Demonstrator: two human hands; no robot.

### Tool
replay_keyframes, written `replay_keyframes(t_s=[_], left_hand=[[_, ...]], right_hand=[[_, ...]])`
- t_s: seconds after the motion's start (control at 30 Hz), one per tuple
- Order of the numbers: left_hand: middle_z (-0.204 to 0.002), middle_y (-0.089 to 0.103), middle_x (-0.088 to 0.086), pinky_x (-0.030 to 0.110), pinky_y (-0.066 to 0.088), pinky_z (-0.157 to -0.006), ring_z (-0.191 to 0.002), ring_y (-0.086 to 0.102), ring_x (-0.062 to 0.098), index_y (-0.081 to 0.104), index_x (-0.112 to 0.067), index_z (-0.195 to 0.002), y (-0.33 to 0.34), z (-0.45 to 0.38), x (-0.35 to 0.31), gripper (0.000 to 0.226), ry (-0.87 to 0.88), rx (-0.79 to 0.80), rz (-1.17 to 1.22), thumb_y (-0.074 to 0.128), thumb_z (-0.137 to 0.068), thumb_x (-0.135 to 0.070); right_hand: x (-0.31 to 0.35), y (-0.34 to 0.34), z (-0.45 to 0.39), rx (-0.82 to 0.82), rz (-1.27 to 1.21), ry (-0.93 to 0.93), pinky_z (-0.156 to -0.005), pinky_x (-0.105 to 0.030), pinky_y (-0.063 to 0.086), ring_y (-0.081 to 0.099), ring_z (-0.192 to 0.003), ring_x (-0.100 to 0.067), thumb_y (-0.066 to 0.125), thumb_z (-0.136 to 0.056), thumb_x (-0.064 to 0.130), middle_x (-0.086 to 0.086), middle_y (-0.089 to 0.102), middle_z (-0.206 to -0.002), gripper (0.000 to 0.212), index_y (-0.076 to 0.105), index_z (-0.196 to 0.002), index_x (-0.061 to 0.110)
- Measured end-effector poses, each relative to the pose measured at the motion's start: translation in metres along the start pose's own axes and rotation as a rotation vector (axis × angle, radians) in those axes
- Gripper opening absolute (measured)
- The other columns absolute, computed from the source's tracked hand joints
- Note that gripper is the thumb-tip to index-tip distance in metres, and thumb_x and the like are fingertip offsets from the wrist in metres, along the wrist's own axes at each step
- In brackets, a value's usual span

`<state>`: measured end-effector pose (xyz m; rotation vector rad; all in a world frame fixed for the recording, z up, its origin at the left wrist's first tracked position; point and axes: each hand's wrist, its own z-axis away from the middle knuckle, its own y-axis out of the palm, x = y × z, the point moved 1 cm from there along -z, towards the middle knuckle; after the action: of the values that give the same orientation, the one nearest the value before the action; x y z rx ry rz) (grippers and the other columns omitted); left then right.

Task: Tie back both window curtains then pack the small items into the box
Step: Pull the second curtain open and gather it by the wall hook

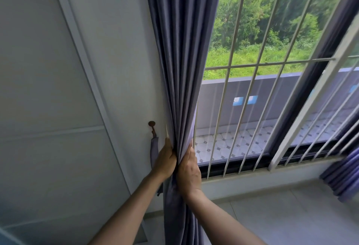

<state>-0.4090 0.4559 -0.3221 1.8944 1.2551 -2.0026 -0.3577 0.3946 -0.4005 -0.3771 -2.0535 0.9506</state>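
The person stands close to the window, both bare arms reaching up to the left-hand curtain. It is a grey-purple drape, drawn into tight vertical folds at the left edge of the glass. The left hand presses against the left side of the gathered cloth, fingers curled in around the folds; the right hand does the same from the right, its fingers bent round the far edge. Between them the curtain is squeezed into a narrow bundle — both hands closed on it, nearly touching each other.

Just left of the hands, on the pale wall, a small brown hook sticks out, and a tie-back strap of the same purple cloth hangs down from it, partly behind the left wrist.

To the right, white window bars cross the pane. Far right, low down, a bunched part of the second curtain shows above the pale floor.
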Motion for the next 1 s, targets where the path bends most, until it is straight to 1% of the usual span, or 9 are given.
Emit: replay_keyframes(t_s=[0.1, 0.17, 0.3, 0.4, 0.47, 0.57, 0.7, 0.77, 1.0], left_hand=[[-0.129, 0.055, 0.0, 0.037, 0.04, -0.107, -0.121, 0.052, 0.012, 0.037, -0.02, -0.139, 0.0, -0.008, 0.012, 0.053, -0.05, 0.071, 0.084, 0.044, -0.091, -0.041], [-0.131, 0.057, -0.004, 0.033, 0.039, -0.108, -0.122, 0.052, 0.008, 0.038, -0.021, -0.141, -0.002, -0.013, 0.02, 0.05, -0.093, 0.124, 0.201, 0.049, -0.093, -0.029], [-0.131, 0.057, 0.003, 0.035, 0.04, -0.108, -0.124, 0.052, 0.017, 0.038, -0.011, -0.141, -0.008, -0.025, 0.022, 0.051, -0.185, 0.224, 0.301, 0.047, -0.092, 0.0], [-0.111, 0.06, 0.0, 0.012, 0.05, -0.081, -0.103, 0.058, 0.012, 0.043, -0.004, -0.132, -0.009, -0.027, 0.013, 0.045, -0.216, 0.252, 0.355, 0.043, -0.09, 0.011], [-0.104, 0.059, 0.0, 0.006, 0.049, -0.069, -0.103, 0.057, 0.019, 0.043, -0.003, -0.128, -0.009, -0.031, 0.009, 0.043, -0.207, 0.209, 0.367, 0.042, -0.089, 0.015], [-0.115, 0.057, 0.015, 0.014, 0.05, -0.074, -0.115, 0.052, 0.032, 0.043, 0.008, -0.13, -0.012, -0.044, 0.016, 0.041, -0.297, 0.167, 0.393, 0.044, -0.089, 0.014], [-0.12, 0.059, 0.025, 0.047, 0.042, -0.101, -0.112, 0.055, 0.035, 0.046, 0.012, -0.129, -0.015, -0.056, 0.022, 0.039, -0.454, 0.246, 0.381, 0.049, -0.091, 0.003], [-0.125, 0.056, 0.027, 0.049, 0.039, -0.106, -0.119, 0.052, 0.039, 0.046, 0.01, -0.13, -0.012, -0.057, 0.021, 0.04, -0.432, 0.236, 0.317, 0.052, -0.092, -0.001], [-0.121, 0.056, -0.001, 0.007, 0.045, -0.075, -0.113, 0.055, 0.014, 0.038, -0.008, -0.133, -0.011, -0.048, 0.026, 0.043, -0.185, 0.137, 0.236, 0.056, -0.094, -0.018]], right_hand=[[-0.006, -0.001, 0.0, 0.001, -0.072, -0.03, -0.087, -0.033, 0.056, 0.06, -0.111, -0.024, 0.053, -0.092, 0.007, -0.01, 0.052, -0.131, 0.059, 0.029, -0.146, 0.003], [-0.01, -0.004, 0.001, 0.023, -0.153, -0.034, -0.093, -0.036, 0.053, 0.057, -0.114, -0.025, 0.051, -0.095, 0.014, -0.011, 0.053, -0.131, 0.055, 0.03, -0.145, 0.004], [-0.018, -0.006, 0.0, 0.047, -0.22, -0.046, -0.092, -0.033, 0.051, 0.057, -0.11, -0.022, 0.055, -0.095, 0.016, -0.008, 0.057, -0.121, 0.052, 0.035, -0.142, 0.006], [-0.018, -0.009, -0.003, 0.071, -0.25, -0.046, -0.092, -0.028, 0.048, 0.056, -0.11, -0.022, 0.055, -0.093, 0.012, -0.008, 0.057, -0.12, 0.05, 0.037, -0.14, 0.007], [-0.017, -0.014, -0.003, 0.083, -0.29, -0.04, -0.091, -0.028, 0.047, 0.056, -0.109, -0.021, 0.051, -0.096, 0.02, -0.008, 0.058, -0.12, 0.046, 0.04, -0.139, 0.007], [-0.019, -0.019, -0.002, 0.102, -0.291, -0.079, -0.09, -0.024, 0.044, 0.057, -0.109, -0.024, 0.05, -0.096, 0.013, -0.01, 0.058, -0.119, 0.043, 0.042, -0.138, 0.005], [-0.022, -0.021, -0.001, 0.096, -0.283, -0.09, -0.085, -0.025, 0.045, 0.058, -0.102, -0.027, 0.052, -0.094, 0.006, -0.012, 0.061, -0.113, 0.042, 0.046, -0.136, 0.005], [-0.024, -0.017, -0.003, 0.088, -0.261, -0.07, -0.085, -0.024, 0.045, 0.058, -0.1, -0.025, 0.052, -0.092, 0.003, -0.01, 0.061, -0.111, 0.043, 0.047, -0.135, 0.006], [-0.018, -0.007, -0.008, 0.02, -0.116, -0.093, -0.082, -0.031, 0.057, 0.064, -0.091, -0.025, 0.054, -0.088, -0.006, -0.012, 0.062, -0.106, 0.043, 0.047, -0.13, -0.002]])
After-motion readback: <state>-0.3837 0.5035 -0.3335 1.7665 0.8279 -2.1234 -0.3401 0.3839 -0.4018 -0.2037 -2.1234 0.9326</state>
